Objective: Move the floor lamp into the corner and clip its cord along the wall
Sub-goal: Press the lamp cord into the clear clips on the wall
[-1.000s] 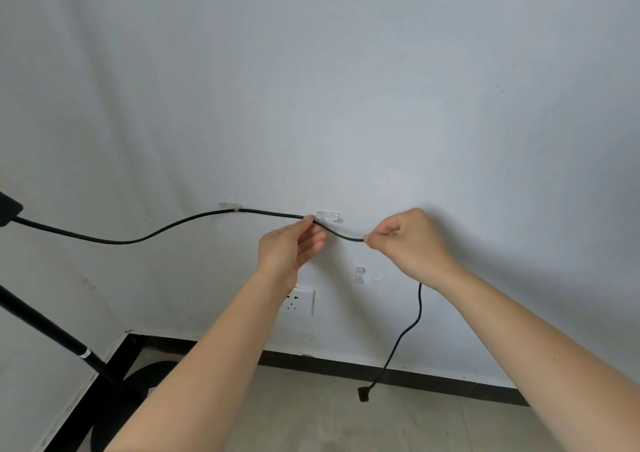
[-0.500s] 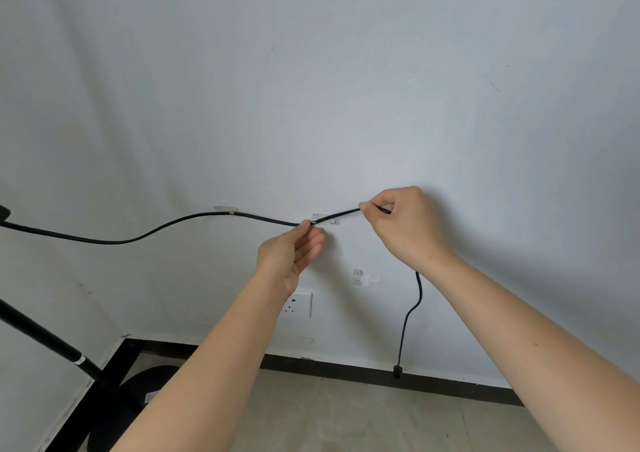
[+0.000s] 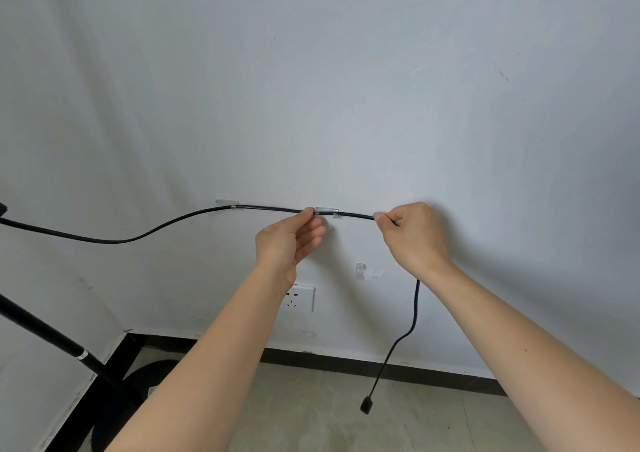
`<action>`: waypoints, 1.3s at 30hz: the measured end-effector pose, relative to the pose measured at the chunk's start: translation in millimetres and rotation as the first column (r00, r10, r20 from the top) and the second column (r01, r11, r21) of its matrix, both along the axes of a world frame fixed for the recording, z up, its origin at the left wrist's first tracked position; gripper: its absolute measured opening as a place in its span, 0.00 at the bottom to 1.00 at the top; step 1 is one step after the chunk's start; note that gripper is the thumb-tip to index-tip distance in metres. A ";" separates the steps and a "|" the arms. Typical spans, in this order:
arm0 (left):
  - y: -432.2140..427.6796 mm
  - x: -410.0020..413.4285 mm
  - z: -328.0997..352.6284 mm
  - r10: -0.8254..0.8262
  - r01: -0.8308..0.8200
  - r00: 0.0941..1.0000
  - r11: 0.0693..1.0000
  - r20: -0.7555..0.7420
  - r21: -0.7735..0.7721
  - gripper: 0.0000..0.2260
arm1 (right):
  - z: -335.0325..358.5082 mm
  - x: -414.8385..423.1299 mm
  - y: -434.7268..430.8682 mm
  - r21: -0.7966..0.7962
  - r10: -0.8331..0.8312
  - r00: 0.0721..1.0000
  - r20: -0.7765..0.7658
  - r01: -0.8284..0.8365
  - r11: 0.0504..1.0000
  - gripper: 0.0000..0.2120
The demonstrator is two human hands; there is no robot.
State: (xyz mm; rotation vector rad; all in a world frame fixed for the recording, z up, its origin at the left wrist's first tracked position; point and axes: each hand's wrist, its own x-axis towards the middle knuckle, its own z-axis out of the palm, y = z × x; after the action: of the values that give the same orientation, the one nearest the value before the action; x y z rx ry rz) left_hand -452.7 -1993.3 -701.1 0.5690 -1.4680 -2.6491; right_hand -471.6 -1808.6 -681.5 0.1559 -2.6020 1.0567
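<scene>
A black cord (image 3: 166, 225) runs from the lamp at the far left, through a clear clip (image 3: 227, 204) on the white wall, then through a second clear clip (image 3: 327, 211). My left hand (image 3: 289, 244) pinches the cord just left of the second clip. My right hand (image 3: 412, 235) pinches it just right of that clip, holding it taut and level. Below my right hand the cord hangs down to a black plug (image 3: 366, 404) above the floor. The lamp's black pole (image 3: 45, 330) and round base (image 3: 138, 386) stand in the corner at lower left.
A third clear clip (image 3: 360, 269) sits lower on the wall with no cord in it. A white wall socket (image 3: 299, 298) is partly hidden by my left forearm. A black skirting strip (image 3: 381, 368) runs along the wall above the beige floor.
My right hand pulled the cord up and to the right, straightening it through the second clip. The hanging plug end swung and now dangles lower. My left hand stayed by the clip.
</scene>
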 end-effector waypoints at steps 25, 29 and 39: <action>-0.4 -4.8 0.2 -0.014 0.012 0.999 0.999 -0.047 -0.037 0.05 | -93.3 19.3 58.1 -0.456 0.099 0.924 0.369 0.087 0.886 0.08; -4.5 -5.3 -0.7 0.009 -0.010 0.999 1.000 -0.041 -0.026 0.05 | -85.9 13.1 55.1 -0.515 0.063 0.947 0.315 0.115 0.849 0.08; 0.0 4.6 -9.9 -0.097 0.096 0.995 0.991 -0.004 -0.092 0.12 | -96.8 20.6 54.5 -0.521 0.033 0.951 0.306 0.139 0.842 0.08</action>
State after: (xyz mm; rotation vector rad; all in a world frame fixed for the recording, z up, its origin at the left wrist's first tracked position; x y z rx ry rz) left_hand -448.1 -1993.3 -711.0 0.4910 -1.6449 -2.6335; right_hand -451.0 -1754.2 -778.3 -0.2336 -2.4119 1.8689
